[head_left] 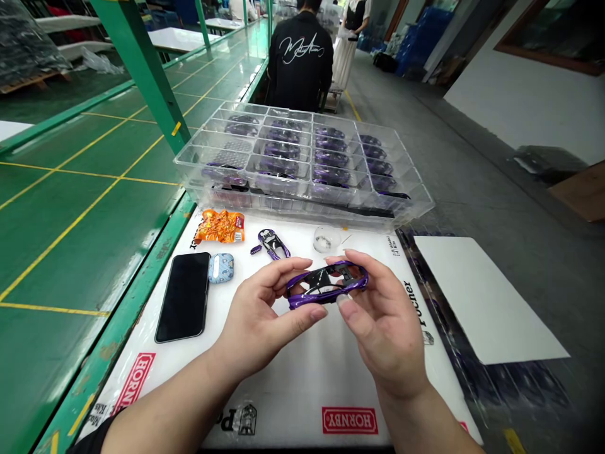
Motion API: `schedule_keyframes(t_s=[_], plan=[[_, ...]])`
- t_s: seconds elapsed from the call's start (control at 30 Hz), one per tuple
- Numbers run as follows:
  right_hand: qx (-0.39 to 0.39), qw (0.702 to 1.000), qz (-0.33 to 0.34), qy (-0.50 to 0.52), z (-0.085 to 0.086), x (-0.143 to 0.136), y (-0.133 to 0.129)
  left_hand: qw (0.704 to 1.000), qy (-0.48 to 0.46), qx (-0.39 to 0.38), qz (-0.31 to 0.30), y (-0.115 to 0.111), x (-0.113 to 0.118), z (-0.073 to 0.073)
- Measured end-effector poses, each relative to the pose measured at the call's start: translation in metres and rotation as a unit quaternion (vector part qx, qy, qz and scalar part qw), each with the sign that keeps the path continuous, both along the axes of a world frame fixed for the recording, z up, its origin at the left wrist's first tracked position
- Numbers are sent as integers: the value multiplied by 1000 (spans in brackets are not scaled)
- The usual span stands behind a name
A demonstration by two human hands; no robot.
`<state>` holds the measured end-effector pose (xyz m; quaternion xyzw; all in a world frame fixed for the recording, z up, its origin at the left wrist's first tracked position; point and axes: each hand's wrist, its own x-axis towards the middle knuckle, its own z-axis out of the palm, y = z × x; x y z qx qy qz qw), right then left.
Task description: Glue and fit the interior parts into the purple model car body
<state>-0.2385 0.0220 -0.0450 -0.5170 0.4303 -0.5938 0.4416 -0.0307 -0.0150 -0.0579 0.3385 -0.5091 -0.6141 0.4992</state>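
Between both hands I hold a purple and black model car body (326, 284) above the white work surface. My left hand (269, 309) grips its left end, the thumb along the lower edge and the fingers behind. With thumb and fingers, my right hand (385, 315) pinches the right end. A second purple car body (273, 244) lies just beyond my left hand, a small purple piece (256, 250) at its side. Past my right hand stands a small clear cup (326, 239) with tiny bits in it.
A clear compartment tray (401, 211) of purple car bodies stands at the back. On the left lie a phone (183, 296), a blue patterned case (221, 268) and an orange snack packet (220, 226). A white sheet (486, 296) covers more trays at right. A person in black (300, 69) sits ahead.
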Motion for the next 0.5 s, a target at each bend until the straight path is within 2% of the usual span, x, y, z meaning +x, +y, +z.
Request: schedule_keyframes(t_s=[0.17,0.33,0.5], plan=[[-11,1000,-22,14,0,0,-1,999,-41,-22,-1,0,1,-2],[-30,999,-28,18,0,1,-3,997,-4,37,-68,-2,1,0],[-36,998,-25,41,-2,0,-5,993,2,85,-76,-3,-1,5]])
